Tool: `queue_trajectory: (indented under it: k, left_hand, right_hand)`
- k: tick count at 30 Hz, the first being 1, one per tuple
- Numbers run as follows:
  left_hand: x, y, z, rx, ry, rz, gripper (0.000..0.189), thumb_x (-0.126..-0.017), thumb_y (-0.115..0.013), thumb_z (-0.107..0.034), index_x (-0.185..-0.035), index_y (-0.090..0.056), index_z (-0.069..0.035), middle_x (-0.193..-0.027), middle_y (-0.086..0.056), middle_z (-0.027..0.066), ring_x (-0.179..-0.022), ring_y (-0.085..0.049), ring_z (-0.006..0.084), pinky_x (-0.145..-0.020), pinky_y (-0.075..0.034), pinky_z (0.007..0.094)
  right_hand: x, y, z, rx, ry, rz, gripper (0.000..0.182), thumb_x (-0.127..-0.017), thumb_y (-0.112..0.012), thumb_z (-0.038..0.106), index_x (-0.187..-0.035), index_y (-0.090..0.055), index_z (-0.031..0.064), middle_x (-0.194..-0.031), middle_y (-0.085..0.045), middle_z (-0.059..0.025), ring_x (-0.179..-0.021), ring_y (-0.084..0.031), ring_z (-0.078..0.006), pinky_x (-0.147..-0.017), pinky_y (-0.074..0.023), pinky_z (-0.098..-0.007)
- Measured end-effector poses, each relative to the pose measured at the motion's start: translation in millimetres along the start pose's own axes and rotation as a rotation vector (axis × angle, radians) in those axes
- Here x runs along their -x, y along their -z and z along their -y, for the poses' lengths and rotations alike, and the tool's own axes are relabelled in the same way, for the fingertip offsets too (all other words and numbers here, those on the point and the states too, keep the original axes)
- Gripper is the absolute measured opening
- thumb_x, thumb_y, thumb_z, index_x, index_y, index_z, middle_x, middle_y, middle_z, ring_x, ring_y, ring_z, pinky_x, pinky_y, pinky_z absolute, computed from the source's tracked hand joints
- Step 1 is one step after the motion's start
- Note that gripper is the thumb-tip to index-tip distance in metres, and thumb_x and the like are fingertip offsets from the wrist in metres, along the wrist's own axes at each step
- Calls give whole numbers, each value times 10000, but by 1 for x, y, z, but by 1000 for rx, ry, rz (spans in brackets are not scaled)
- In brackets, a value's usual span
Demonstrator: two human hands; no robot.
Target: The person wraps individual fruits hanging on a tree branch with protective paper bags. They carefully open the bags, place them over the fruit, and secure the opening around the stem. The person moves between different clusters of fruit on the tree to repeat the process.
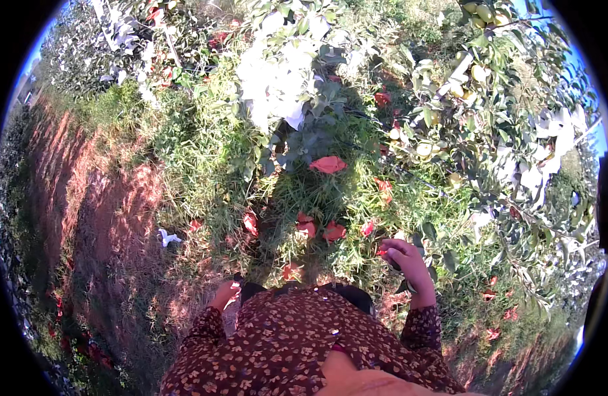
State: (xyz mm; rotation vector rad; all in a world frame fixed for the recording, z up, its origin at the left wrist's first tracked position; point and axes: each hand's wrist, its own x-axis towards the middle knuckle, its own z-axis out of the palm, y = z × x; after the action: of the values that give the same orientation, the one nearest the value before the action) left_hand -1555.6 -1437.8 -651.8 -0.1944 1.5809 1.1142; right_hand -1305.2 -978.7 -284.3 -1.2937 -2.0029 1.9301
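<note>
My right hand [407, 260] is raised at the right of my body, its fingers curled in a pinch. A small red scrap [381, 251] shows at the fingertips, beside the leaves of a fruit tree [452, 260]. My left hand [225, 295] hangs low at my left side, partly in bright sun. Something small and dark lies by its fingers, and whether it is held is unclear. Crumpled red papers [328, 164] are scattered over the grass [304, 198] before me, several of them close to my feet.
Pale yellow-green fruits [424, 148] hang on branches at the right, among white bags [531, 175]. Overexposed white bags [279, 74] cover another leafy branch ahead. A white scrap [168, 237] lies at the left, near a strip of reddish bare soil [111, 213]. A dark thin line crosses the grass.
</note>
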Motion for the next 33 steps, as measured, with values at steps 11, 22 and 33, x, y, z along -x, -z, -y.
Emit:
queue_trajectory:
  k: [11,22,33]
  left_hand:
    - [62,230,65,103,69,-179,246,-802,-583,-101,-1040,-570,-45,-705,-562,34,-587,-553,133,-485,-456,280]
    - [70,322,65,189,119,-252,169,-809,-571,-117,-962,-575,-46,-683,-558,35,-583,-564,138,-478,-461,280]
    - [-20,363,-47,151,0,-201,111,-817,-559,-133,-884,-579,-46,-661,-555,37,-578,-574,143,-470,-467,280]
  right_hand:
    - [-90,-259,65,256,125,333,351,-878,-550,256,-1139,-575,22,-1021,-626,-67,-888,-609,-145,-790,-480,-294]
    - [-116,-402,98,339,24,458,314,-857,-551,239,-1100,-611,50,-858,-656,-61,-770,-614,-138,-726,-472,-281]
    - [-199,-466,113,455,127,620,348,-883,-502,247,-1138,-572,20,-964,-638,-90,-846,-614,-167,-794,-481,-325]
